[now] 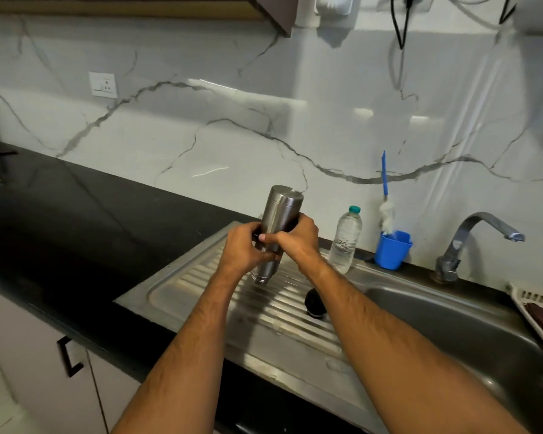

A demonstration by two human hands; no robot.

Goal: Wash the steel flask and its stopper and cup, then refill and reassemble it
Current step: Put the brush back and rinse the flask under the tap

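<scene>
Two bare forearms are seen, uncovered from the bottom edge of the view to the wrists; no sleeve is visible. Fine dark hair is seen along both forearms. The left hand (pixel 243 249) and right hand (pixel 298 239) are ungloved. A short, pale nail is seen on one fingertip.

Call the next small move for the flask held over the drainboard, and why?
Probably twist the cup off. Both hands, left hand and right hand, grip the steel flask with cup end down; the black stopper already lies on the drainboard.
</scene>
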